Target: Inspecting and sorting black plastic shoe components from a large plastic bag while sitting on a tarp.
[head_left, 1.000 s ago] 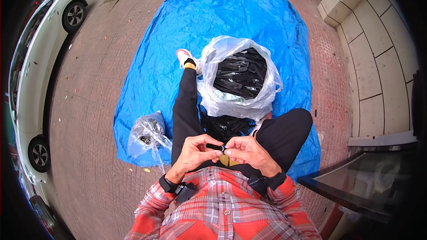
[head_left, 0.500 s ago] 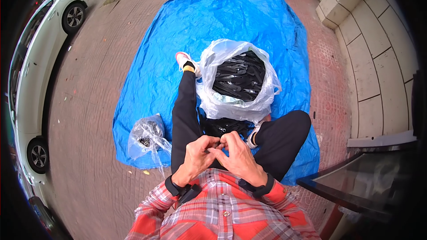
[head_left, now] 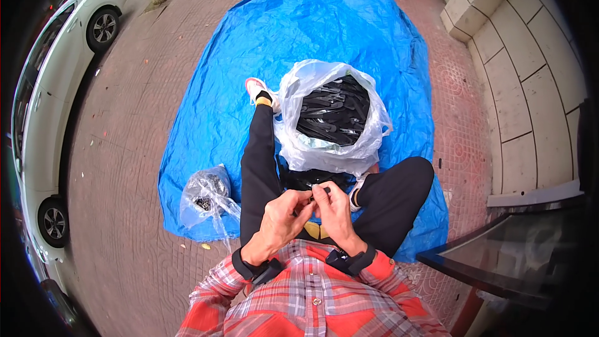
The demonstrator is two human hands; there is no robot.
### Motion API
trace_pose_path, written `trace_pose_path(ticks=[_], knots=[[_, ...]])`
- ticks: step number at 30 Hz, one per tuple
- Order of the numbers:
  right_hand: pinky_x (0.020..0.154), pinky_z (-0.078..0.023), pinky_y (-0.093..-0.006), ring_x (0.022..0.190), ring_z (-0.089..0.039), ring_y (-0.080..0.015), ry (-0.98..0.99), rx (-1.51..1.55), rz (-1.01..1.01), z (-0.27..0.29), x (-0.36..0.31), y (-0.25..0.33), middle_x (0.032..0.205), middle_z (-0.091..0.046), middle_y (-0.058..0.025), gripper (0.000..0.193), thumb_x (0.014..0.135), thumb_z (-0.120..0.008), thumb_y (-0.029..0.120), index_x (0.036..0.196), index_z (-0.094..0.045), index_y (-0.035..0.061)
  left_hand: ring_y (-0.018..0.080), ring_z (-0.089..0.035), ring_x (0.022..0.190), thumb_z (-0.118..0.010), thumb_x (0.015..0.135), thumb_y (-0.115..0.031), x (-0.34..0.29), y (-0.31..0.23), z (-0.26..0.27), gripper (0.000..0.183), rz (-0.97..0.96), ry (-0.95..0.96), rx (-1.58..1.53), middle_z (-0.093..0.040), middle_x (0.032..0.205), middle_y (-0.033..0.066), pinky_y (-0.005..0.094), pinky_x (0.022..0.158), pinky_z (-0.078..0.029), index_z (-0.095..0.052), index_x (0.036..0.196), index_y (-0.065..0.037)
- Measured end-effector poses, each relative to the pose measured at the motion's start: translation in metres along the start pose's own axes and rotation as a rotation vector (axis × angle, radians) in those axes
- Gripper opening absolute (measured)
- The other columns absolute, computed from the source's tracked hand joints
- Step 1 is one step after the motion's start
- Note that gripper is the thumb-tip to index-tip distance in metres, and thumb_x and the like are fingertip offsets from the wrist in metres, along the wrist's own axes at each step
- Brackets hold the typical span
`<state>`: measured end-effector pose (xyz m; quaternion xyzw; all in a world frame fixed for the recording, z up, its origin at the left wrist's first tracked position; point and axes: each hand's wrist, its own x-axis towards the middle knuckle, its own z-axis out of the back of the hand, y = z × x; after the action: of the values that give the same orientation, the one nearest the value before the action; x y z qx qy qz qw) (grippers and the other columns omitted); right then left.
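My left hand [head_left: 284, 217] and my right hand [head_left: 337, 212] meet in front of my lap, fingertips pinched together. Between them a small black piece [head_left: 327, 191] shows at the right thumb and forefinger; most of it is hidden by the fingers, so its kind cannot be made out. Just beyond the hands, loose black pieces [head_left: 301, 178] lie between my legs. Past those stands a translucent white plastic bag [head_left: 324, 156], its mouth rolled wide. Long, flat black pieces [head_left: 334, 110] with some shiny spots fill it.
A smaller clear bag [head_left: 212, 188] of tiny dark and metallic parts lies left of my leg. Everything rests on a blue tarp [head_left: 331, 19]. A white car [head_left: 56, 100] is parked at the left, a tiled wall [head_left: 518, 87] and a dark-framed glass panel [head_left: 499, 249] at the right.
My right hand has turned more upright and its palm has drawn away from the left one. A black piece now shows at the fingertips. The bags have stayed in place.
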<state>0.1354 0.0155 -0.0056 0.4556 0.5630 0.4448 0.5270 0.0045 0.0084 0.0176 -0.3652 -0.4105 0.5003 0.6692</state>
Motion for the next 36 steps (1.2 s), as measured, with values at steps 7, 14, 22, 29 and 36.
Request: trace_pose_path(ticks=[7,14,22,29,36], knots=[[0.044,-0.034,-0.0186,0.048,-0.042,-0.0042,0.056,0.492,-0.141,0.0,0.003,0.002,0.061,-0.051,-0.0004,0.024,0.088,-0.055,0.025,0.081,-0.055,0.0025,0.0086,-0.057,0.063,-0.061,0.081,0.001,-0.004,0.006,-0.014,0.014,0.233,-0.186,-0.549,-0.061,0.073,0.0037,0.0205,0.057,-0.047,-0.057,0.094,0.002],[0.045,-0.036,-0.0207,0.048,-0.046,-0.0078,0.058,0.252,-0.038,0.004,0.003,0.01,0.061,-0.052,-0.0033,0.018,0.088,-0.056,0.019,0.082,-0.054,0.0018,0.007,-0.054,0.06,-0.054,0.085,-0.002,-0.002,-0.002,-0.018,0.017,0.36,-0.215,-0.59,-0.059,0.073,0.0029,0.0193,0.054,-0.044,-0.06,0.1,0.002],[0.045,-0.037,-0.0206,0.048,-0.047,-0.0083,0.082,0.474,-0.144,0.005,0.003,0.006,0.06,-0.053,-0.0036,0.018,0.088,-0.055,0.018,0.082,-0.054,0.0015,0.0039,-0.052,0.06,-0.054,0.088,-0.006,-0.004,0.0,-0.019,0.015,0.415,-0.183,-0.625,-0.058,0.072,-0.0002,0.0175,0.053,-0.043,-0.061,0.1,-0.001],[0.045,-0.037,-0.0205,0.048,-0.047,-0.0082,0.081,0.474,-0.149,0.005,0.002,0.009,0.061,-0.053,-0.0035,0.018,0.088,-0.055,0.019,0.084,-0.055,0.0015,0.0035,-0.052,0.058,-0.055,0.088,-0.008,-0.005,0.001,-0.021,0.015,0.417,-0.183,-0.638,-0.058,0.07,-0.0005,0.0172,0.051,-0.042,-0.06,0.099,0.0],[0.045,-0.04,-0.0199,0.049,-0.051,-0.0082,0.051,0.249,-0.091,0.003,-0.002,0.013,0.063,-0.055,-0.0038,0.02,0.088,-0.057,0.019,0.083,-0.056,-0.0001,0.0044,-0.051,0.055,-0.054,0.088,-0.008,-0.006,0.003,-0.02,0.015,0.397,-0.191,-0.528,-0.057,0.068,0.0004,0.0174,0.048,-0.04,-0.059,0.097,0.002]])
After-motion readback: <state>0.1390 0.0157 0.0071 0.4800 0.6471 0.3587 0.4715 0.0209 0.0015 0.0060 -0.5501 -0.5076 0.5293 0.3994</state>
